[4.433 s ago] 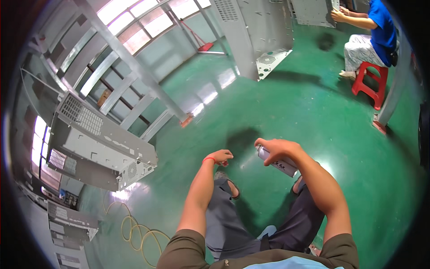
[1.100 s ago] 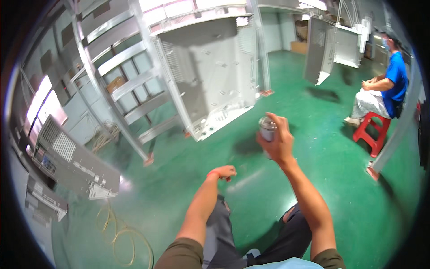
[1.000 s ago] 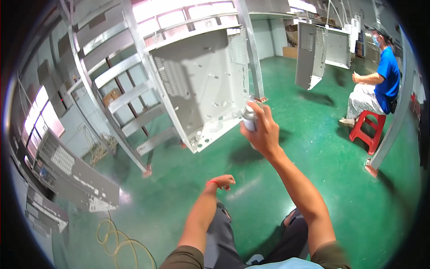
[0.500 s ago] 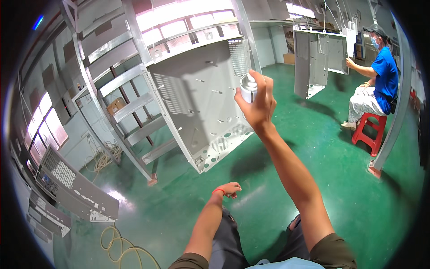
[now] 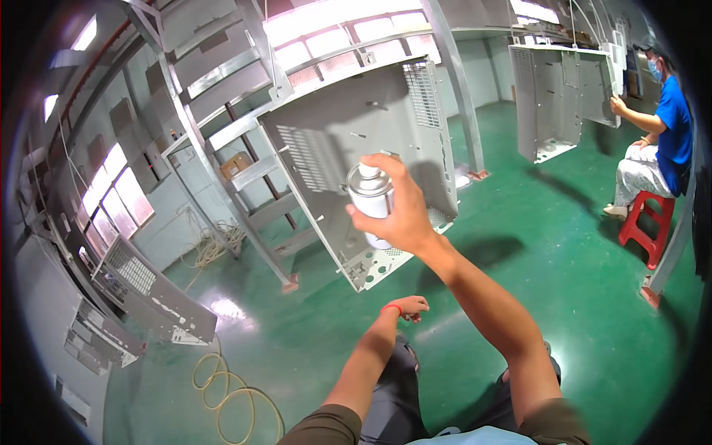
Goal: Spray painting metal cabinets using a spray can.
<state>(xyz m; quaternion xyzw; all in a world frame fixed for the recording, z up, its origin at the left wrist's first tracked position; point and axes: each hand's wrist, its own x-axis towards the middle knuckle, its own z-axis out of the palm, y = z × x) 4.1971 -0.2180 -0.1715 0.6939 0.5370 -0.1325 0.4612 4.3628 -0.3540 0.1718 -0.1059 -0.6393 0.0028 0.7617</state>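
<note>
My right hand is wrapped round a white spray can with a metal top, its index finger by the white nozzle. The can is held upright in front of a large grey metal housing, which hangs tilted with its open side toward me. Vent slots, small pegs and a perforated bottom edge show on the housing; my right hand and the can hide part of it. Low down, near my left knee, my left hand has its fingers curled in, with a red band at the wrist. Nothing shows in it.
A metal frame with rungs stands behind the housing. More grey panels are at left, above a yellowish hose on the green floor. At right, a person in blue sits on a red stool, touching another hanging housing.
My right hand has brought the spray can left, down and closer to me. The whole view has shifted, so the housing and the person appear farther right. My left hand stays low.
</note>
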